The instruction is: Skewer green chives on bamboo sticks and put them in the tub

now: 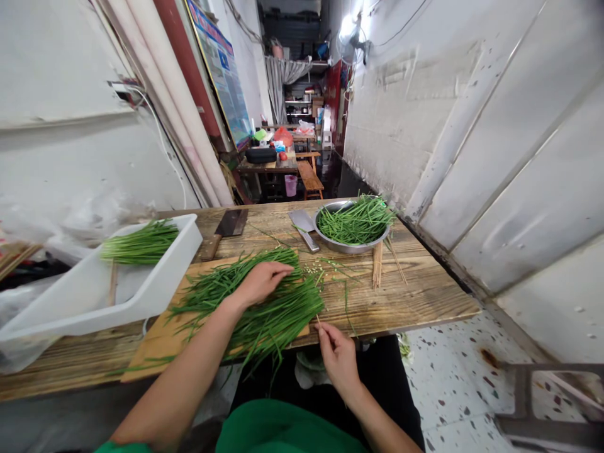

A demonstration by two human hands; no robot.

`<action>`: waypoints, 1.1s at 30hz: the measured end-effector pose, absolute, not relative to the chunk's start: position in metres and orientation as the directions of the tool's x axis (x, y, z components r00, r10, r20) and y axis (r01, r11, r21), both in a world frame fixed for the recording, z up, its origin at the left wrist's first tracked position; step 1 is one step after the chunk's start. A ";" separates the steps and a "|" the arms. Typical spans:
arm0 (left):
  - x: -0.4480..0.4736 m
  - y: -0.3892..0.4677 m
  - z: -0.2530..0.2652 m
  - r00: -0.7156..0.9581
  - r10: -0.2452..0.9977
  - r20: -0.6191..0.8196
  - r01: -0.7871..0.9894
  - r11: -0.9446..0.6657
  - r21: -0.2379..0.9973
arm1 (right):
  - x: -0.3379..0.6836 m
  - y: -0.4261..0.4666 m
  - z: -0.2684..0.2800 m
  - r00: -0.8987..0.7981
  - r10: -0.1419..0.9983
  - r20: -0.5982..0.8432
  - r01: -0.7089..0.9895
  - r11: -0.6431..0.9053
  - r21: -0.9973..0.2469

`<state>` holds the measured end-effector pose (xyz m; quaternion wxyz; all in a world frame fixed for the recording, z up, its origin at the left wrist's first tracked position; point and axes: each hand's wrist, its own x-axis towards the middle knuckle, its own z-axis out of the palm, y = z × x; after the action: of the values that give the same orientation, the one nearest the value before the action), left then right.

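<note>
Two heaps of green garlic chives [278,314] lie side by side on a wooden cutting board [163,336]. My left hand [264,281] rests over the far heap, its fingers pinched together on chives near their cut ends. At the near right corner of the board, my right hand [337,355] pinches a thin wooden skewer between thumb and fingers. The skewer's tip points up toward the cut ends of the near heap. Small pale chive trimmings [314,270] are scattered just right of the heaps.
A metal bowl [349,247] full of chives stands at the back right, beside a cleaver [302,220]. Wooden skewers [377,267] lie before it. Another, dark-bladed cleaver [231,223] lies behind the board. On the left, a white tray [189,242] holds skewered chives [141,242].
</note>
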<state>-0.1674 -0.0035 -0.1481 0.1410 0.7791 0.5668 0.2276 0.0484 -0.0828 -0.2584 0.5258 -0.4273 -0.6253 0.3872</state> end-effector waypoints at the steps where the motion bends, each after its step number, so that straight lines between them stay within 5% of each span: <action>1: -0.173 -0.003 -0.145 0.195 0.954 0.229 0.849 -0.281 0.448 | 0.049 -0.084 -0.258 -0.085 0.938 0.336 0.129 0.345 -0.930; 8: -0.178 0.009 -0.157 0.388 0.901 0.192 0.882 -0.424 0.207 | 0.050 -0.089 -0.263 -0.080 0.933 0.351 0.150 0.359 -0.921; 21: -0.171 0.012 -0.161 0.374 0.893 0.252 0.925 -0.378 -0.035 | 0.050 -0.086 -0.259 -0.099 0.932 0.348 0.148 0.359 -0.921; 25: -0.169 0.010 -0.158 0.338 0.904 0.261 0.937 -0.349 -0.003 | 0.049 -0.085 -0.259 -0.092 0.944 0.315 0.150 0.326 -0.933; 33: -0.157 0.006 -0.161 0.255 0.922 0.291 0.887 -0.343 0.309 | 0.048 -0.081 -0.260 -0.095 0.955 0.280 0.161 0.292 -0.943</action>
<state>-0.1569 0.0058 -0.1614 0.0408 0.7912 0.5715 0.2136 0.0482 -0.0807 -0.2604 0.5039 -0.4455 -0.6263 0.3941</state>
